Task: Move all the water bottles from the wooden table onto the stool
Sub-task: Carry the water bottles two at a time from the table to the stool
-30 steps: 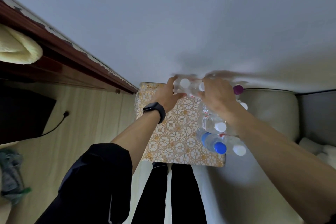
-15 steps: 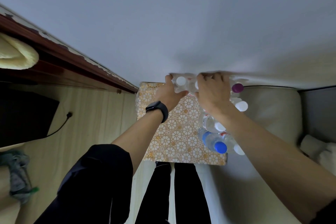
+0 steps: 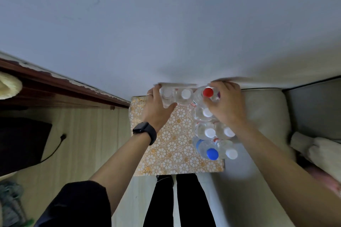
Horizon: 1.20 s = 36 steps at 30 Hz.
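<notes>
The stool [image 3: 173, 153], covered in a gold-and-white flower pattern, stands in front of me against the wall. Several clear water bottles stand along its back and right side. My left hand [image 3: 157, 109] wraps a white-capped bottle [image 3: 167, 96] at the back left, next to another white-capped bottle [image 3: 186, 94]. My right hand [image 3: 226, 106] grips a red-capped bottle [image 3: 208, 92] at the back right. Below it stand more white-capped bottles [image 3: 210, 132] and a blue-capped bottle [image 3: 212, 153] near the front right edge.
A dark wooden ledge [image 3: 60, 88] runs along the left above a light wood floor [image 3: 88, 134]. A black object [image 3: 20, 143] with a cable lies on the left. A beige cushion [image 3: 263, 116] sits right of the stool. My legs [image 3: 177, 202] are below.
My right hand has shifted right from the back-centre bottles and now holds a red-capped bottle that was not seen before. My left hand stays on the white-capped bottle at the back left.
</notes>
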Each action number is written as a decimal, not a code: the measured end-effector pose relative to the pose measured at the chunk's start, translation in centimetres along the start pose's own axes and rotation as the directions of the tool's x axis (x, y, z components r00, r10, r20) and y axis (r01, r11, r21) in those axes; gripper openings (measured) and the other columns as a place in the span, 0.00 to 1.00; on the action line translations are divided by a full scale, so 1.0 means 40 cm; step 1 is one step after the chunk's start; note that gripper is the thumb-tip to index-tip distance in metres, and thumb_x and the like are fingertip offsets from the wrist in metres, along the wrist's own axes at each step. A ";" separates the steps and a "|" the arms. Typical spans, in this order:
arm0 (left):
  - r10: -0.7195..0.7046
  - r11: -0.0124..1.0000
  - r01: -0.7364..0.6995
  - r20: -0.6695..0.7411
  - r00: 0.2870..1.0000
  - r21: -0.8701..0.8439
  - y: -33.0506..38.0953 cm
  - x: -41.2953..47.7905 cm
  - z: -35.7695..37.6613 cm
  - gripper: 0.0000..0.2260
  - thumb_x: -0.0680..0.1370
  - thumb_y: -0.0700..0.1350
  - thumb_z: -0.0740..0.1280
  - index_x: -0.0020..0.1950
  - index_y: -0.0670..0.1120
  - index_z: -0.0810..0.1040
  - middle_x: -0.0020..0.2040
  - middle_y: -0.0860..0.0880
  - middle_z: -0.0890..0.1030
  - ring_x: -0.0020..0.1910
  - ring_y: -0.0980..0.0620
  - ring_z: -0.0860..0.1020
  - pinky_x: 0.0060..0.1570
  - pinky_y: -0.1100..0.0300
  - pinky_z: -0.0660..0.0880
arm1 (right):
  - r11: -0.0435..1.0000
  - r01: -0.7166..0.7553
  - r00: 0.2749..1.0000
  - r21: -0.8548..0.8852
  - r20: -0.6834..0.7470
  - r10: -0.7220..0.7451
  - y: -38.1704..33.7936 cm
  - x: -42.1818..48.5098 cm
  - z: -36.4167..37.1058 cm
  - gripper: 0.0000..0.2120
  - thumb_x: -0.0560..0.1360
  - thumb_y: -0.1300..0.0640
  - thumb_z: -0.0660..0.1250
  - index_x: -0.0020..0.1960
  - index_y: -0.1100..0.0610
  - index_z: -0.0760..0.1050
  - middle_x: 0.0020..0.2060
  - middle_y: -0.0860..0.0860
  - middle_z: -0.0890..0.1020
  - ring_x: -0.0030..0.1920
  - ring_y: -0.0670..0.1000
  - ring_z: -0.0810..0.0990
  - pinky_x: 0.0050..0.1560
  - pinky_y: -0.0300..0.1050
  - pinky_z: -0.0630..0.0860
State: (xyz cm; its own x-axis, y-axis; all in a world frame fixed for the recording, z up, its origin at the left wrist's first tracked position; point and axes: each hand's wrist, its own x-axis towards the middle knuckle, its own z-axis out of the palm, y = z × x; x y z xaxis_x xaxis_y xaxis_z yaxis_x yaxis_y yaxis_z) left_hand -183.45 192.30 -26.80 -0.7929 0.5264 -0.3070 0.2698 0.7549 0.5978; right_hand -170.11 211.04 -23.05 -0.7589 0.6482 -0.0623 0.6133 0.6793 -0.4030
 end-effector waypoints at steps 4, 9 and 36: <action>0.206 0.965 -0.207 0.024 0.978 0.163 0.057 -0.020 0.006 0.27 0.76 0.53 0.72 0.73 0.57 0.66 0.75 0.44 0.64 0.72 0.40 0.66 0.50 0.46 0.79 | 0.957 -0.284 0.947 0.052 0.171 0.272 0.104 0.002 -0.008 0.14 0.74 0.50 0.71 0.59 0.46 0.78 0.51 0.49 0.84 0.55 0.57 0.80 0.47 0.45 0.70; 0.118 0.973 -0.128 0.066 0.991 0.194 0.105 -0.005 0.043 0.21 0.79 0.51 0.68 0.71 0.58 0.70 0.73 0.44 0.67 0.72 0.39 0.63 0.61 0.45 0.73 | 0.938 -0.314 0.944 0.150 0.155 0.291 0.134 -0.001 0.039 0.11 0.77 0.48 0.68 0.58 0.48 0.76 0.42 0.49 0.85 0.47 0.58 0.83 0.41 0.45 0.72; -0.090 0.995 0.078 -0.227 0.970 -0.063 0.105 -0.617 -0.495 0.20 0.80 0.49 0.65 0.72 0.54 0.73 0.69 0.52 0.77 0.68 0.52 0.73 0.63 0.61 0.69 | 0.886 0.354 0.919 0.300 0.064 -0.389 -0.421 -0.377 -0.480 0.13 0.79 0.52 0.69 0.63 0.52 0.80 0.63 0.48 0.80 0.73 0.55 0.66 0.72 0.50 0.64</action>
State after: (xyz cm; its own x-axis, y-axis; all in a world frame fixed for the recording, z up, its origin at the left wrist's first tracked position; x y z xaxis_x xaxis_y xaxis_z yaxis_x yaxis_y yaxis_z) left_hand -173.57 174.74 -2.03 -0.9172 0.3536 -0.1838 0.1719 0.7673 0.6178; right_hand -164.79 196.45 2.18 -0.9500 0.3093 0.0416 0.2084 0.7279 -0.6532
